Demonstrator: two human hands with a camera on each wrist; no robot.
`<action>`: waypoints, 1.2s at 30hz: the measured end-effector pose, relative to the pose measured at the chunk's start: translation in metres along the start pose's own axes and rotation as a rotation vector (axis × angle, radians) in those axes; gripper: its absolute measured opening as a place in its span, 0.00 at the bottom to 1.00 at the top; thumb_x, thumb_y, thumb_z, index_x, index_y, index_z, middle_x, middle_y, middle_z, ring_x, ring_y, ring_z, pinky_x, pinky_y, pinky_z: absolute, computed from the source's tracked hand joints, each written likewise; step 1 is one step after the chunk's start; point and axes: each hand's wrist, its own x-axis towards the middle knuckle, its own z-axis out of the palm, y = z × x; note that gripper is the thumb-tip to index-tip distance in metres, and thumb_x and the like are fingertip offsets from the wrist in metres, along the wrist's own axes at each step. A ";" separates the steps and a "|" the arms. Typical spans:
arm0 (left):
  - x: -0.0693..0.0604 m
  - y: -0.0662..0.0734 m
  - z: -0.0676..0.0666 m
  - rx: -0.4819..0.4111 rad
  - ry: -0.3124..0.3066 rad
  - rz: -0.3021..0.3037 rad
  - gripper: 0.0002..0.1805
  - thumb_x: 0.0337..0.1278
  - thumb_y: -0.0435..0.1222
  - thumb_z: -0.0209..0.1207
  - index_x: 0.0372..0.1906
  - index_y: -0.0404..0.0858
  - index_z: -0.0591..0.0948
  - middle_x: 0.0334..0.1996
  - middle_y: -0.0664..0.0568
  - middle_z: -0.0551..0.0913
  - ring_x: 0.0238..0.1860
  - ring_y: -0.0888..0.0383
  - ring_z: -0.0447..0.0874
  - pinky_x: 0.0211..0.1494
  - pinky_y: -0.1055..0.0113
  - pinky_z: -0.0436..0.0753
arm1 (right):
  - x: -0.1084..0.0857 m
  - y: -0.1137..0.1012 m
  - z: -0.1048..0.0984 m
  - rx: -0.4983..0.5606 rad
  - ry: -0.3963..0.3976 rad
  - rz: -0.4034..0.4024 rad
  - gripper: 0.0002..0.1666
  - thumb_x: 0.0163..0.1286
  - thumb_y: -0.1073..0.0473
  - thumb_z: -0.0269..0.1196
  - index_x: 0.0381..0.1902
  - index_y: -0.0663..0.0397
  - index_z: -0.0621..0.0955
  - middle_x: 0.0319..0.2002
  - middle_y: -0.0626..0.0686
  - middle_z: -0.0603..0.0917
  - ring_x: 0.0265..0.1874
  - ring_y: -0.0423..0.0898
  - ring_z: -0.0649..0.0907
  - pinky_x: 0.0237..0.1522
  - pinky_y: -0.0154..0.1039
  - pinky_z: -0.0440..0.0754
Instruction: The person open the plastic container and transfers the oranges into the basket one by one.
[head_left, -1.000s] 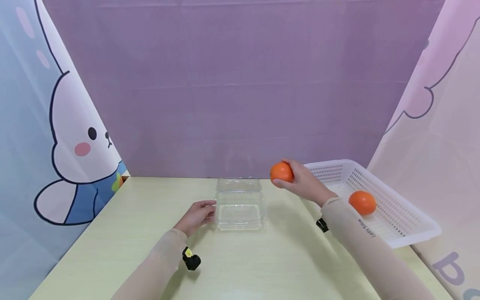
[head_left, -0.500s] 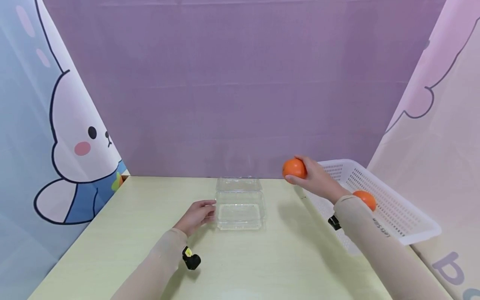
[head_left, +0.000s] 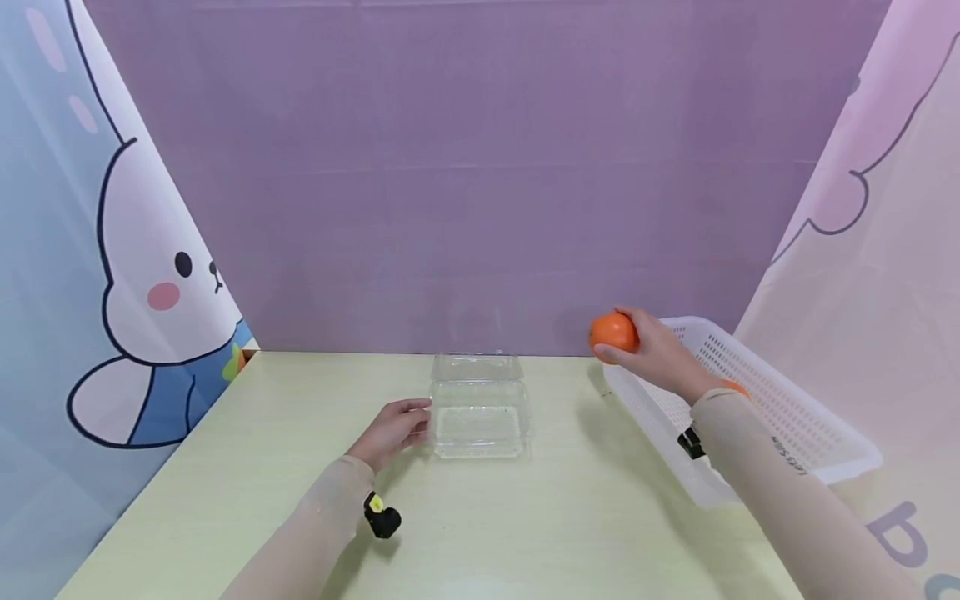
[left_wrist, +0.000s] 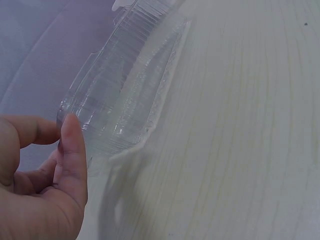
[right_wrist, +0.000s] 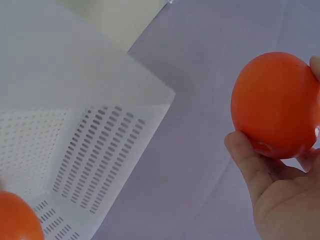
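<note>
My right hand grips a smooth, round orange in the air, by the far left corner of a white perforated plastic basket. In the right wrist view the orange sits between thumb and fingers, apart from the basket. A second orange lies in the basket; the right sleeve mostly hides it in the head view. With thumb and finger, my left hand pinches the left rim of a clear plastic clamshell box. The box stands on the table with its lid raised at the back.
The pale wooden table ends at a purple cloth backdrop. Printed cloths hang at both sides, a rabbit cloth on the left. A black wrist camera sticks out below the left wrist.
My right hand has moved right with the orange, from beside the clamshell box to the basket's far left corner. Its sleeve now covers most of the second orange. The left hand and box stay put.
</note>
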 end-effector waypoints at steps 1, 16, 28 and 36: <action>0.000 0.000 0.000 -0.001 0.000 0.000 0.23 0.73 0.29 0.52 0.68 0.25 0.70 0.47 0.39 0.75 0.47 0.50 0.76 0.56 0.59 0.83 | -0.001 0.002 -0.001 0.003 -0.002 0.001 0.51 0.68 0.35 0.64 0.75 0.59 0.60 0.63 0.63 0.71 0.53 0.61 0.76 0.51 0.60 0.79; 0.000 -0.002 0.000 0.008 0.009 0.005 0.23 0.72 0.30 0.53 0.68 0.26 0.70 0.43 0.41 0.76 0.41 0.56 0.77 0.51 0.64 0.84 | -0.007 0.023 -0.012 -0.001 0.020 0.024 0.50 0.68 0.35 0.63 0.74 0.60 0.61 0.60 0.63 0.73 0.50 0.61 0.77 0.49 0.58 0.79; -0.002 -0.001 0.000 0.012 0.002 0.017 0.24 0.73 0.30 0.52 0.69 0.25 0.69 0.43 0.41 0.75 0.40 0.57 0.76 0.50 0.65 0.84 | -0.012 0.044 -0.015 -0.037 0.017 0.045 0.52 0.69 0.35 0.62 0.75 0.65 0.58 0.61 0.66 0.72 0.52 0.62 0.75 0.52 0.60 0.77; -0.002 0.000 0.001 0.017 0.007 0.013 0.23 0.73 0.30 0.52 0.68 0.25 0.69 0.43 0.41 0.76 0.39 0.57 0.76 0.49 0.66 0.84 | -0.018 0.053 -0.018 -0.036 0.001 0.083 0.53 0.70 0.36 0.62 0.74 0.68 0.57 0.61 0.69 0.70 0.50 0.63 0.76 0.50 0.60 0.78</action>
